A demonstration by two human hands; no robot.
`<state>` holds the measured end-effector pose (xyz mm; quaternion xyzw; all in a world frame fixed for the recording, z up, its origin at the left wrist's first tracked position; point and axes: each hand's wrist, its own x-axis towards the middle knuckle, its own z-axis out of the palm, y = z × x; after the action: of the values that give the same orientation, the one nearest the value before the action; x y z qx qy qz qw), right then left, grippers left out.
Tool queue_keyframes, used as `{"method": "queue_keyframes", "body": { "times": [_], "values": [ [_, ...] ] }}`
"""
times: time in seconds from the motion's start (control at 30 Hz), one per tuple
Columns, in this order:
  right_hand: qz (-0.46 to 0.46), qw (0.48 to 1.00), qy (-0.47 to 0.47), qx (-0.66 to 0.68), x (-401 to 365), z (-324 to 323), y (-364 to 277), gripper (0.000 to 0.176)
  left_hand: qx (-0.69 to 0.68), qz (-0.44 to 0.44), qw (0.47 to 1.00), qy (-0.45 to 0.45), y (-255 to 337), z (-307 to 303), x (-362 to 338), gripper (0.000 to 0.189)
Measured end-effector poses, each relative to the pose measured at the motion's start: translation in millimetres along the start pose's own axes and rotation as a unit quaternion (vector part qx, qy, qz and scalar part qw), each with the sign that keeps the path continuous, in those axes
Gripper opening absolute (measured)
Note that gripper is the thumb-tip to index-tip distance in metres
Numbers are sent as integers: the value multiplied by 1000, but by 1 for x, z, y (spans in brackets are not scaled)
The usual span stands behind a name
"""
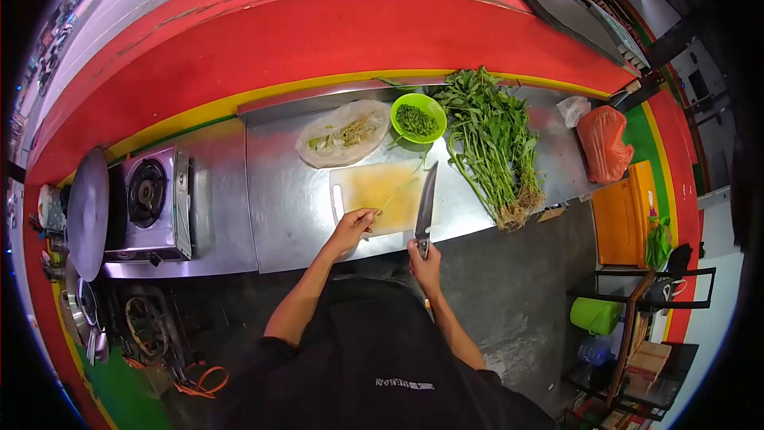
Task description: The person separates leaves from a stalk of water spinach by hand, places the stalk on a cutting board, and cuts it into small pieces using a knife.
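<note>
In my right hand (426, 265) is a large kitchen knife (427, 203), its blade pointing away from me beside the right edge of the cutting board (370, 187). My left hand (356, 227) pinches a thin green stem (395, 194) over the board's near left part. Beyond the board stands a lime-green bowl (428, 132) with chopped greens (415, 120) in it. To its left lies a clear plastic bag (318, 155) with stem and root scraps on it. A big bunch of leafy greens (493, 135), roots toward me, rests right of the knife.
A gas stove (151, 195) stands on the left of the steel counter (219, 215), with a large wok-like disc (87, 211) beside it. An orange plastic bag (605, 143) sits at the far right end. A red wall (318, 36) borders the counter's back; shelves (637, 350) stand right.
</note>
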<state>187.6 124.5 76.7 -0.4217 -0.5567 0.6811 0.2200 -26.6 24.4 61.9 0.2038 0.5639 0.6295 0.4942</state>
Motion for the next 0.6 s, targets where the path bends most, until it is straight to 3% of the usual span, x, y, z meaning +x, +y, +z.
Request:
{"method": "queue_keyframes", "body": {
  "times": [0.1, 0.17, 0.33, 0.4, 0.6],
  "values": [
    [-74, 994, -1, -80, 31, 12, -29, 21, 5, -23, 999, -40, 8, -1, 1, 36],
    [-226, 959, -48, -162, 48, 21, -51, 29, 60, 13, 996, -70, 10, -1, 2, 34],
    [-239, 943, -114, -201, 73, 34, -83, 29, 47, 0, 994, -94, 27, 2, -3, 30],
    [-187, 915, -188, -303, 84, 32, -87, 33, 37, 1, 994, -101, 29, 0, -3, 29],
    [-240, 912, -196, -268, 89, 41, -88, 22, 32, 27, 995, -85, 32, -11, -5, 27]
  ]
}}
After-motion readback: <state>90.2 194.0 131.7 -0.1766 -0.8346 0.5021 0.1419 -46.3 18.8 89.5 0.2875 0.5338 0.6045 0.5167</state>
